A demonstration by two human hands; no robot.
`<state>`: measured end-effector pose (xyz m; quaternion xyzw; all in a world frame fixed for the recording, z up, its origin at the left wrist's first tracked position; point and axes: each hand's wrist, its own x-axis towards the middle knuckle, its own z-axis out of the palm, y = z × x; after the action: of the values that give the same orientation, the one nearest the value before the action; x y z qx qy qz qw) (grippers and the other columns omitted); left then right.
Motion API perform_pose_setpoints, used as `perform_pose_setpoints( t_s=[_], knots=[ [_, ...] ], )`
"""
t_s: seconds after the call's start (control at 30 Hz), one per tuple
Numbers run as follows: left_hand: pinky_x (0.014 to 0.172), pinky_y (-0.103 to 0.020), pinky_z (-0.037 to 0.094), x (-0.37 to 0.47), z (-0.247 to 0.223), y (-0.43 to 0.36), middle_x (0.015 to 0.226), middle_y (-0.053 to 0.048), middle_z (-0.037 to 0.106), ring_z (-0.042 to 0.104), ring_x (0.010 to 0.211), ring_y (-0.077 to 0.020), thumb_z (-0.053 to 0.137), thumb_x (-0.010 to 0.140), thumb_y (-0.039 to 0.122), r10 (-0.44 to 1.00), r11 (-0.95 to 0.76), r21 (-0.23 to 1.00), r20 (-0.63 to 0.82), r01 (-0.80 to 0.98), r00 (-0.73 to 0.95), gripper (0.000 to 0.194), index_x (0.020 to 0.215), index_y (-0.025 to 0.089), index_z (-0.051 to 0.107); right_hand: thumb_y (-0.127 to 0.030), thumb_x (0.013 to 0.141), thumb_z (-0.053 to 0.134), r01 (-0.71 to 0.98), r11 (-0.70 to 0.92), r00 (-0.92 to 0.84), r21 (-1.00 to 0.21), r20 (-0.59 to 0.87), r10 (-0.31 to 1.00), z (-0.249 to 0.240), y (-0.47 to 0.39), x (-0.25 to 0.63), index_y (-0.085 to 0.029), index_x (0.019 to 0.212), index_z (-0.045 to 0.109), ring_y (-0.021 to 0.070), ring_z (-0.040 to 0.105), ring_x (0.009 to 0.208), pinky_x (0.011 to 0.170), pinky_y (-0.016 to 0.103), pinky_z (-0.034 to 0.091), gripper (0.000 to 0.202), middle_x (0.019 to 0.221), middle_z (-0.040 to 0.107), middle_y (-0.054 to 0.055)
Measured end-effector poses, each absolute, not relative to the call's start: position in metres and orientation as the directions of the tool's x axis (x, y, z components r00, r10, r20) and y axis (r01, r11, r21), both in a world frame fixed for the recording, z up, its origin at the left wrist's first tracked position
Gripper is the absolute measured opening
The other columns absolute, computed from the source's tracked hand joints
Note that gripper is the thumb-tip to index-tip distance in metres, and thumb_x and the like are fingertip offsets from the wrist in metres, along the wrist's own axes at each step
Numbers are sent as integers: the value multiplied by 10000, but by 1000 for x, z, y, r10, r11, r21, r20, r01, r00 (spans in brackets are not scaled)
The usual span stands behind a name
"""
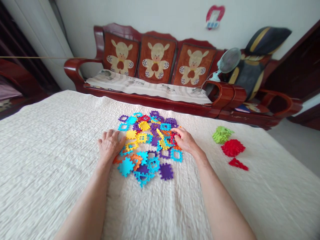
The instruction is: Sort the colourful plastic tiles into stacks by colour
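A loose heap of plastic building pieces in blue, purple, yellow, orange and red lies on the white quilted cover (62, 160). My left hand (110, 143) rests flat at the heap's left edge, fingers apart, beside a yellow square piece (131, 134). At the right side of the heap, my right hand (183, 139) has its thumb and fingers closed around the edge of a red piece (175, 138). Nearest to me are a purple square (166, 171) and a light-blue square (125, 167).
On the right lie a green pile (222, 134), a red pile (233, 148) and a red triangular piece (238, 164). Behind the cover stands a wooden sofa (150, 99) with bear cushions (158, 58), and a small fan (229, 60) at its right.
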<state>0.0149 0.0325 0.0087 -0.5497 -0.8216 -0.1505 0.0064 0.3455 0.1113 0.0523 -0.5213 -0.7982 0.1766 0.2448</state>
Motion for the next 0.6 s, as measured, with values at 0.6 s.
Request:
perform_pose_setpoints(
  t_s=[0.6],
  knots=[
    [1054, -549, 387, 14, 7, 32, 1446, -124, 530, 406, 1341, -343, 386, 926, 470, 897, 347, 244, 194, 905, -397, 486, 1278, 243, 631, -541, 819, 649, 967, 84, -99, -242, -50, 994, 69, 86, 329, -141, 1228, 564, 341, 648, 1102, 894, 434, 494, 578, 1225, 651, 207]
  ],
)
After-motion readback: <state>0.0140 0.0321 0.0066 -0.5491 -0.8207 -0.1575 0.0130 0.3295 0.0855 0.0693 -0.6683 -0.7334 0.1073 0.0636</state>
